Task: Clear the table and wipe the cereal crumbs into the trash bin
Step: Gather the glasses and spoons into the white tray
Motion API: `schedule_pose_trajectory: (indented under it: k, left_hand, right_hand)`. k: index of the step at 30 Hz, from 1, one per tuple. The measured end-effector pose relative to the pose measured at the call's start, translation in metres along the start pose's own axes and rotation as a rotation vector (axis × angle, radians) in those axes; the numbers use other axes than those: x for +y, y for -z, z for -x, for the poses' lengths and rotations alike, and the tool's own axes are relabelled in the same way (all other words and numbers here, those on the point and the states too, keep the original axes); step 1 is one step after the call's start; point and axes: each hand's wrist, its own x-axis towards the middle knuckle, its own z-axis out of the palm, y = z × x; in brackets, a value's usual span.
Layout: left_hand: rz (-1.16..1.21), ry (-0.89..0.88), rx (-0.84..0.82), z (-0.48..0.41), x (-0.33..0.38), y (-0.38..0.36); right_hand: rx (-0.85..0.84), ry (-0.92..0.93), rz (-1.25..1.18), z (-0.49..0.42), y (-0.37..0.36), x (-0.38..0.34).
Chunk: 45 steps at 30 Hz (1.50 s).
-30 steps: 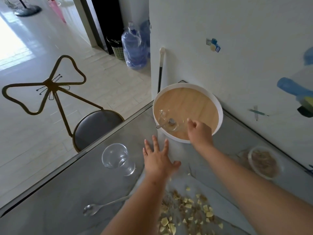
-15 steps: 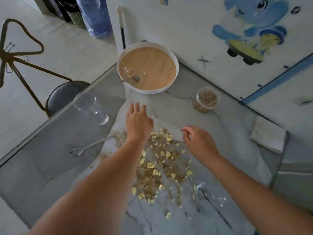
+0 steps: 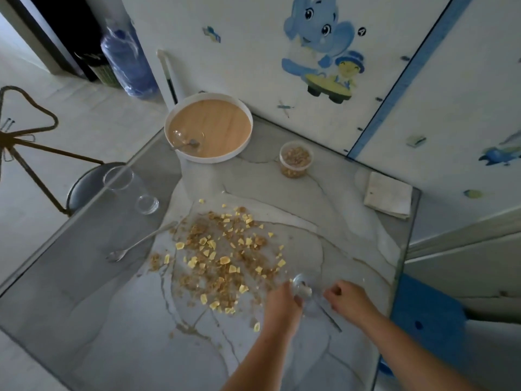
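Cereal crumbs (image 3: 222, 258) lie spread over the middle of the grey marble table (image 3: 84, 320). At their near right edge a clear glass (image 3: 303, 287) lies tilted with a spoon (image 3: 329, 317) sticking out of it. My left hand (image 3: 282, 304) grips the glass from the left. My right hand (image 3: 348, 301) hovers just right of it with curled fingers; I cannot tell if they touch it. A blue bin-like object (image 3: 423, 314) stands past the table's right edge.
A white-rimmed wooden tray (image 3: 248, 136) at the back holds a glass and spoon (image 3: 187, 139). Another glass (image 3: 132, 187) and a spoon (image 3: 141, 241) lie on the left. A cereal tub (image 3: 296, 158) and a folded cloth (image 3: 387, 194) sit near the wall. A chair (image 3: 90, 184) stands left.
Both hands have pulled back from the far side of the crumbs to the near right. My left hand has taken hold of the lying glass. The view has tilted down and right.
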Motion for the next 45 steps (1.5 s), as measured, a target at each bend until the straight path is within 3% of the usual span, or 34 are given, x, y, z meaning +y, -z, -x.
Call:
schedule_pose_trajectory:
  k: [7, 15, 18, 22, 30, 35, 41, 45]
  left_hand:
    - [0.013, -0.001, 0.083, -0.013, 0.015, 0.031]
    - [0.222, -0.119, 0.307, -0.072, 0.031, 0.127]
    - [0.275, -0.070, 0.396, -0.101, 0.023, 0.166]
    - [0.034, 0.070, 0.510, -0.145, -0.010, 0.207]
    - [-0.273, 0.206, 0.375, -0.225, -0.052, 0.235]
    - [-0.430, 0.137, 0.377, -0.237, -0.064, 0.223]
    - [-0.446, 0.086, 0.427, -0.236, -0.072, 0.221]
    - [-0.470, 0.083, 0.418, -0.235, -0.073, 0.221]
  right_hand:
    - [0.012, 0.054, -0.174, 0.004, 0.015, -0.026]
    - [0.133, 0.190, -0.278, -0.046, 0.038, -0.134]
    - [0.156, 0.229, -0.339, -0.078, 0.039, -0.185]
    - [0.167, 0.240, -0.430, -0.120, 0.034, -0.258]
    - [0.232, 0.246, -0.480, -0.197, 0.009, -0.373]
    - [0.262, 0.121, -0.365, -0.247, -0.003, -0.397]
    - [0.312, -0.062, -0.469, -0.261, -0.013, -0.406]
    - [0.336, -0.068, -0.420, -0.263, -0.017, -0.415]
